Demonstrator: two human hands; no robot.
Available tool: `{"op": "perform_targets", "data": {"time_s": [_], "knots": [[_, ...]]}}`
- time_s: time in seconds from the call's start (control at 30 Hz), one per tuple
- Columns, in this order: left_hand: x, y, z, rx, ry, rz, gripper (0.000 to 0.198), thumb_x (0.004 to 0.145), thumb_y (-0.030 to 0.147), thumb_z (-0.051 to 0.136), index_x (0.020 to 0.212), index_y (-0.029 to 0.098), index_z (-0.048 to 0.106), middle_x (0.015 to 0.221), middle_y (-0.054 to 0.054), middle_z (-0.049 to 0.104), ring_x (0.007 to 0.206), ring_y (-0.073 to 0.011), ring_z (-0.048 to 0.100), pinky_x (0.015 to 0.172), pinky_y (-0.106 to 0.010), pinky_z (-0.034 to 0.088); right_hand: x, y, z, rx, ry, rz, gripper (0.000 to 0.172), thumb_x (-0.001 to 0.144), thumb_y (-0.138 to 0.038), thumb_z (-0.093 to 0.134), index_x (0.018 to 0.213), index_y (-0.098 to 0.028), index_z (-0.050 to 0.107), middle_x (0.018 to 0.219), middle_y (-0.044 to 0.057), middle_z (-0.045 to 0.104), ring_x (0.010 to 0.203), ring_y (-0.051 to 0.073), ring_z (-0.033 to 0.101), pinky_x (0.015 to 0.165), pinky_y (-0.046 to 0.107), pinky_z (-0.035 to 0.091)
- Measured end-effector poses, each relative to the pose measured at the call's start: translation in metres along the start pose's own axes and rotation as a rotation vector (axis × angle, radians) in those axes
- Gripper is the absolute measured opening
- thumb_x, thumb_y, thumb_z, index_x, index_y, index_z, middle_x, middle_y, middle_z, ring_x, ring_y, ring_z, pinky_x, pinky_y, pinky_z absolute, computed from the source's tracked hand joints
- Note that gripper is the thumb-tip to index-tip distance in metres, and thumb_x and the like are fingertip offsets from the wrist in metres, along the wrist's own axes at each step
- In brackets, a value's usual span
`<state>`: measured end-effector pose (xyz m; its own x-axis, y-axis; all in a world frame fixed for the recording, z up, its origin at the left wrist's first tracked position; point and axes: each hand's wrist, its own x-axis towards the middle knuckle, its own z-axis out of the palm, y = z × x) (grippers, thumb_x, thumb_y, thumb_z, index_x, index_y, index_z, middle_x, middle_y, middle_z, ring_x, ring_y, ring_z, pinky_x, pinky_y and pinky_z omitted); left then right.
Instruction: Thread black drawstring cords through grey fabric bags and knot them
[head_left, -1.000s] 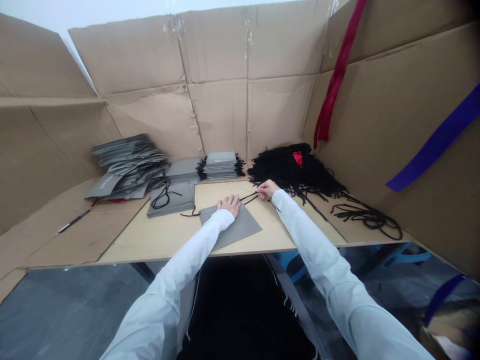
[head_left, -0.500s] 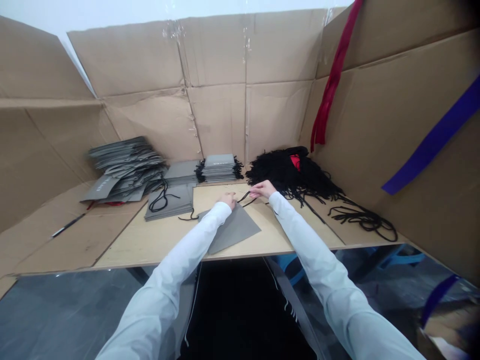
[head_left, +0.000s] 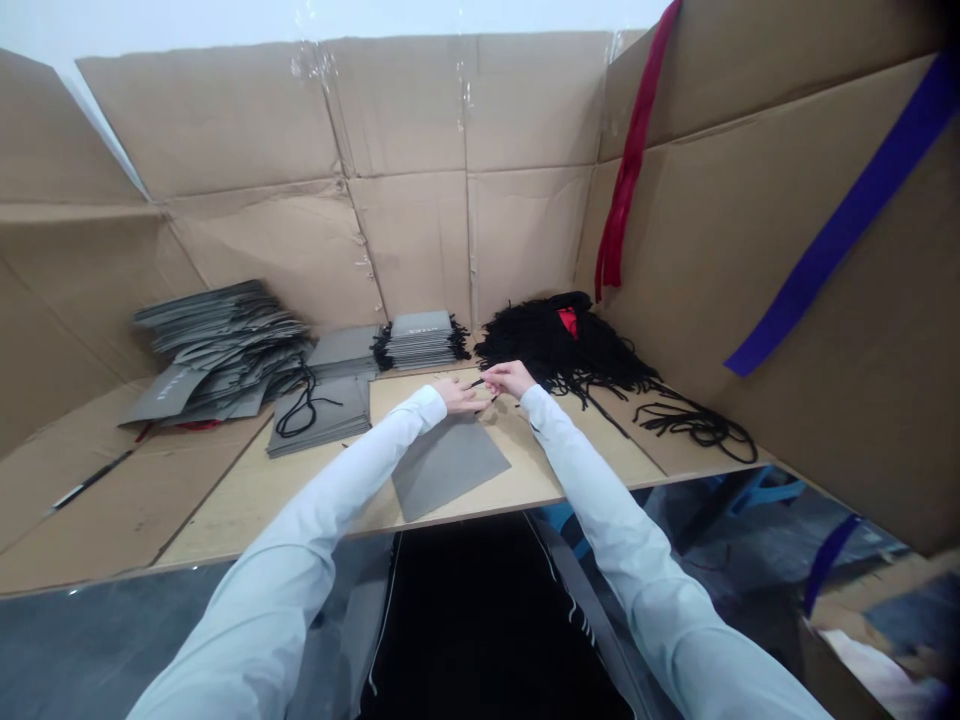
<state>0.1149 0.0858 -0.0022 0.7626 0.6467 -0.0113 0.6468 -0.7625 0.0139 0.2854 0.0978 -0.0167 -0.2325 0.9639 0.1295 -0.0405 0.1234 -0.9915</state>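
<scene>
A flat grey paper bag [head_left: 450, 468] lies at an angle on the pale board near the table's front edge. At its top edge, my left hand [head_left: 457, 395] has its fingers closed around part of a thin black cord [head_left: 478, 383]. My right hand [head_left: 510, 380] pinches the same cord just to the right, fingertips close to those of the left. Most of the cord is hidden by the fingers, so its exact path through the bag cannot be made out.
Left stand a leaning pile of grey bags [head_left: 217, 350] and a flat stack [head_left: 322, 415] with a loose cord on top. Behind are corded bags [head_left: 421, 340] and a heap of black cords [head_left: 562, 345]. Cardboard walls [head_left: 405, 110] enclose the table; red [head_left: 634, 150] and purple ribbons [head_left: 840, 225] hang right.
My hands have come closer together, and the cord stretch between them is shorter. The left fingers now reach further right. The whole view has shifted slightly.
</scene>
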Motion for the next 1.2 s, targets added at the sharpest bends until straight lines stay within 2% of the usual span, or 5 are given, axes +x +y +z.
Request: {"op": "perform_targets", "data": {"time_s": [0.23,0.47,0.67,0.83,1.2], "knots": [[0.011,0.000,0.012,-0.433,0.352,-0.400,0.054,0.064,0.015,0.052,0.112,0.021,0.028,0.079,0.000,0.058,0.066,-0.0117,0.054,0.068,-0.026,0.041,-0.006,0.001,0.018,-0.174,0.163,0.018,0.010,0.065,-0.021,0.060,0.061,-0.012,0.056,0.052,0.003,0.060,0.047,0.011,0.056,0.052,0.022,0.049],[0.024,-0.002,0.005,-0.810,0.693,-0.595,0.058,0.037,0.011,0.072,0.085,0.020,0.041,0.050,0.008,0.047,0.055,-0.0128,0.052,0.064,-0.026,0.039,0.011,-0.018,0.035,-0.692,0.194,-0.045,0.010,0.067,-0.017,0.057,0.058,-0.012,0.058,0.051,0.003,0.061,0.044,0.010,0.056,0.052,0.019,0.046],[0.020,-0.009,-0.028,-1.263,0.585,-0.908,0.040,0.039,0.008,0.070,0.073,0.014,0.049,0.050,0.001,0.053,0.050,-0.0154,0.053,0.061,-0.034,0.042,0.044,-0.024,0.045,-0.551,0.263,0.078,0.008,0.061,-0.012,0.062,0.056,-0.013,0.056,0.043,0.002,0.056,0.036,0.011,0.052,0.043,0.021,0.045],[-0.001,-0.020,-0.028,-1.823,0.658,-0.772,0.005,0.057,0.006,0.057,0.059,0.010,0.055,0.058,-0.007,0.061,0.058,-0.0127,0.057,0.070,-0.027,0.045,0.050,-0.015,0.063,-0.414,0.301,-0.028,0.010,0.065,-0.014,0.059,0.056,-0.015,0.054,0.046,0.002,0.056,0.039,0.010,0.052,0.044,0.022,0.045],[-0.029,-0.025,0.027,-2.031,1.156,-0.797,0.028,0.061,-0.007,0.052,0.074,0.015,0.042,0.052,0.001,0.056,0.053,-0.0106,0.058,0.065,-0.026,0.050,0.021,0.004,0.118,-0.807,0.445,-0.099,0.009,0.070,-0.015,0.048,0.066,-0.014,0.057,0.073,0.009,0.060,0.074,0.017,0.056,0.068,0.026,0.041]]}}
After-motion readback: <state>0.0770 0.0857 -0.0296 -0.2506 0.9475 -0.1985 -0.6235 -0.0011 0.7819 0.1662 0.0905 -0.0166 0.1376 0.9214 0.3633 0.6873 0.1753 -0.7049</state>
